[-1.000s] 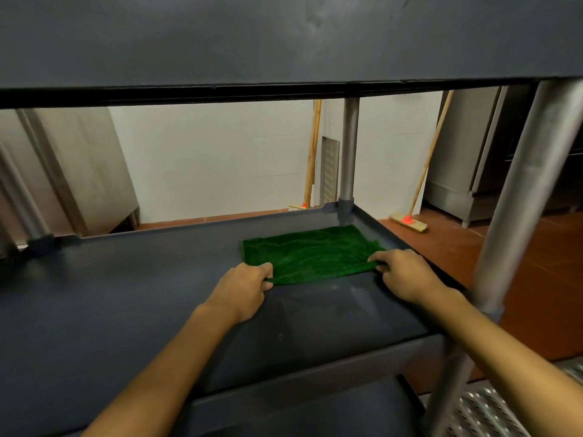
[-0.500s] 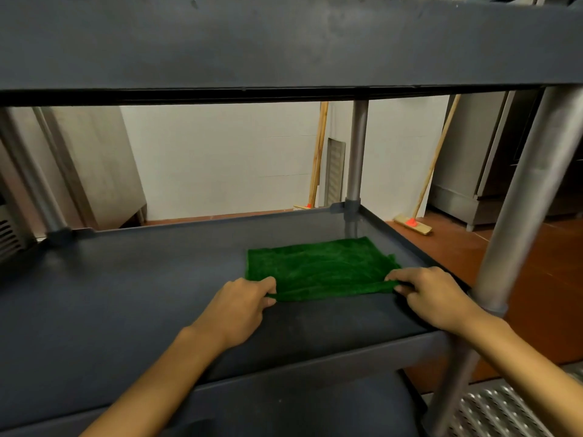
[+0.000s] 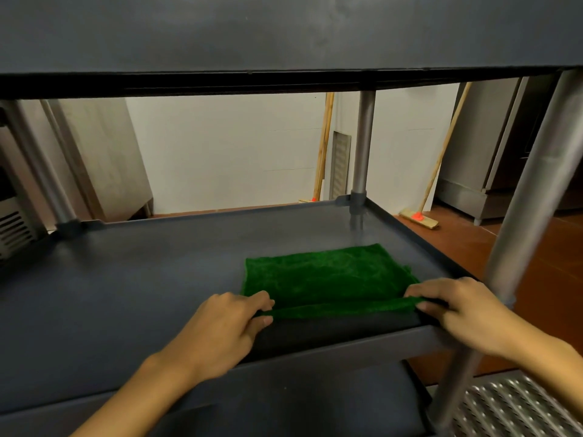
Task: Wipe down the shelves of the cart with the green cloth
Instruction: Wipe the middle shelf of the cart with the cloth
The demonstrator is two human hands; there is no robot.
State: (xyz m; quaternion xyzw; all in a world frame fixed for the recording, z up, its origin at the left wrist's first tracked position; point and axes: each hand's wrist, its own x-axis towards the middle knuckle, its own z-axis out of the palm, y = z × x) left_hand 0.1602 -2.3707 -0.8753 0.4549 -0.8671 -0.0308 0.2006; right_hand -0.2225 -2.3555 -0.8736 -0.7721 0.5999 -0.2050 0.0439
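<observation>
The cloth (image 3: 328,275), deep green and plush, lies spread nearly flat on the shelf (image 3: 142,279), beyond and between the left hand (image 3: 220,329) and the right hand (image 3: 463,310). Each pinches a near corner, and the near edge is slightly raised. The dark grey, rimmed shelf stretches away left of the left hand.

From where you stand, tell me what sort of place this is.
Probably a commercial kitchen's back area: a stainless steel cabinet on legs, a push broom leaning on the white wall, and a grey shelved cart.
</observation>
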